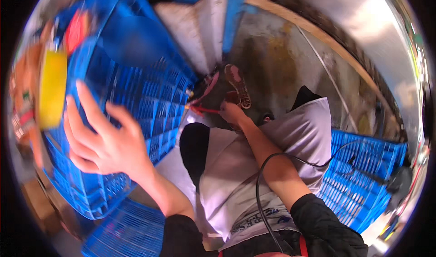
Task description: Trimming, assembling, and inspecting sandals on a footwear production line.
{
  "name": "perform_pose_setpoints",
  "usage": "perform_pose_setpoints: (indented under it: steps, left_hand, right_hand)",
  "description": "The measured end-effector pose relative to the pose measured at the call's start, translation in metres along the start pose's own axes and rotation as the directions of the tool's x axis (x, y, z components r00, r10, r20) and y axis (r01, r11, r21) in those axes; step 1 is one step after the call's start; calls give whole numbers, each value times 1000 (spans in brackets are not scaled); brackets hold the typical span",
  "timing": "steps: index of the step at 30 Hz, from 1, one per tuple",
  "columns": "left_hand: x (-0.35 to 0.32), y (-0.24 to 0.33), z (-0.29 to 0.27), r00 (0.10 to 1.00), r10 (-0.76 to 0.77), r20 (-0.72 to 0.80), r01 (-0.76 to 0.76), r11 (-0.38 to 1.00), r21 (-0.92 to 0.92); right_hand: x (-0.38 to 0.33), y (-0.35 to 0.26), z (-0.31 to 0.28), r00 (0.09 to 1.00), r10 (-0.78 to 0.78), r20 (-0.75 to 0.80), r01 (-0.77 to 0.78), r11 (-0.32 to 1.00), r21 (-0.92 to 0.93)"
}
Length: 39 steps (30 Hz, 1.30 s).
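Note:
My left hand [106, 139] is raised beside the tall blue plastic crate [136, 89] on the left, its fingers spread and nothing in them. Close to its fingertips stands a yellow round-edged object [53, 90] that looks like a roll of tape. Down between my knees, my right hand [231, 113] is closed around one end of a thin red tool [206, 110]. The tool points left, toward the crate's lower corner; its tip is too small to make out. A pinkish shoe [237, 82] lies just beyond that hand.
Another blue crate [359, 175] stands at my right and a blue basket [127, 230] at the lower left. A black cable [259, 184] loops over my right forearm. A red object [77, 30] rests by the tall crate's top. A wooden beam [327, 39] edges the stained floor.

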<state>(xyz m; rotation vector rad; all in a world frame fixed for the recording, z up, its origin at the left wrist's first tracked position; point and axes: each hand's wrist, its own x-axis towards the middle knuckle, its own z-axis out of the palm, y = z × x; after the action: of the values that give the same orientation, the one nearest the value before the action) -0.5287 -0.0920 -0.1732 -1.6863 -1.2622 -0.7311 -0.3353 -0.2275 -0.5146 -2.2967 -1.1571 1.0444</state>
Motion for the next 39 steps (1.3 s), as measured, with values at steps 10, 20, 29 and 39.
perform_pose_setpoints:
  steps: [10, 20, 29, 39]
  left_hand:
    - [-2, -12, -19, 990, 134, 34, -134, 991, 22]
    - [6, -25, -29, 968, 233, 94, -224, 969, -101]
    - [-9, -47, -1, 966, 257, -34, -249, 956, 153]
    - [-145, 9, 59, 947, 43, 319, -140, 948, 287]
  right_hand:
    - [-55, 41, 5, 921, 344, -181, -221, 846, 484]
    - [-8, 45, 37, 942, 192, -276, -62, 906, 419]
    - [105, 43, 20, 697, 33, -716, 173, 962, 213]
    - [248, 139, -104, 794, -174, -583, -73, 924, -376]
